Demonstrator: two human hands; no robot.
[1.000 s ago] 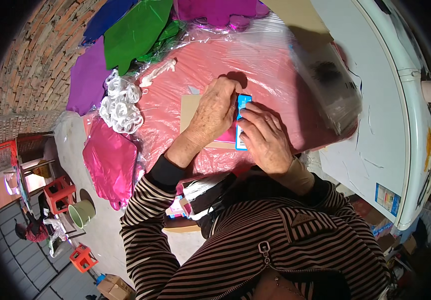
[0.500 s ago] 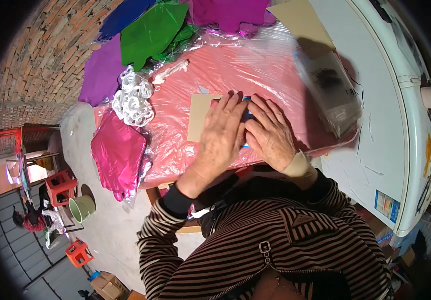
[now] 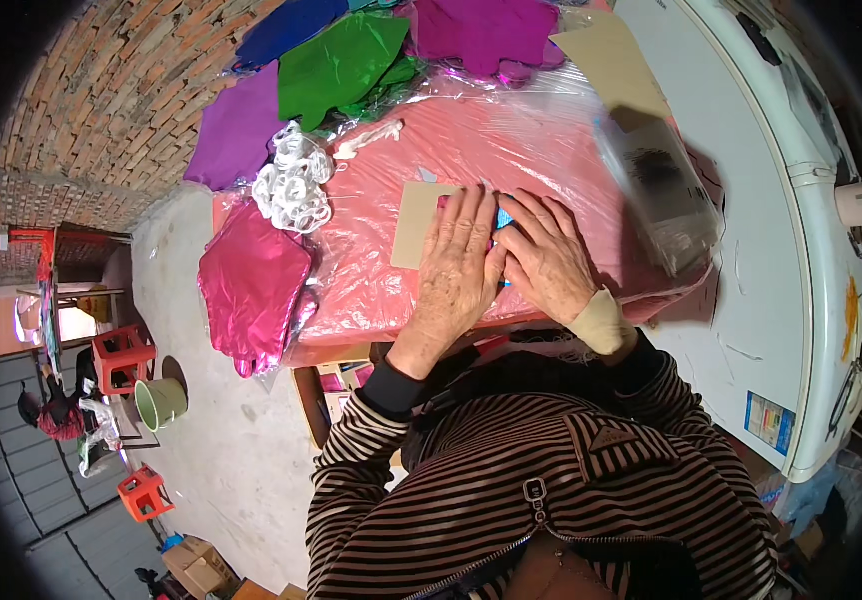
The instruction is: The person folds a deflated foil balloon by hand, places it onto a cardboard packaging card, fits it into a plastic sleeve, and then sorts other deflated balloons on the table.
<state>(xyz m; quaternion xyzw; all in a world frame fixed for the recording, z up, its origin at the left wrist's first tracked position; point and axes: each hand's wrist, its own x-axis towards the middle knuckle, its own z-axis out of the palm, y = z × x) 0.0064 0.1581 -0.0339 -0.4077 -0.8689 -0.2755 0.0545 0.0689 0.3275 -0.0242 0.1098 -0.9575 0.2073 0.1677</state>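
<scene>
Side by side on a table covered in pink plastic (image 3: 371,300), my two hands lie palm down. My left hand (image 3: 456,265) is stretched flat over the right part of a beige card (image 3: 409,225), fingers pointing away from me. Close beside it rests my right hand (image 3: 554,268), fingers extended and slightly spread, with a beige wrap round its wrist. Between them shows a strip of something blue (image 3: 505,217); most of it is under my hands, so its kind is hidden. A bit of pink also peeks out by my left fingertips.
White elastic loops (image 3: 293,185) lie in a heap at the left. Around the table's edge are shiny pink fabric (image 3: 254,280), purple fabric (image 3: 236,130), green fabric (image 3: 343,72) and magenta fabric (image 3: 486,35). Clear plastic bags (image 3: 666,205) sit at the right, near a white appliance (image 3: 751,250).
My left hand lies flatter, and its fingers have drawn slightly apart from my right hand, showing more of the blue thing. The whole view has shifted a little.
</scene>
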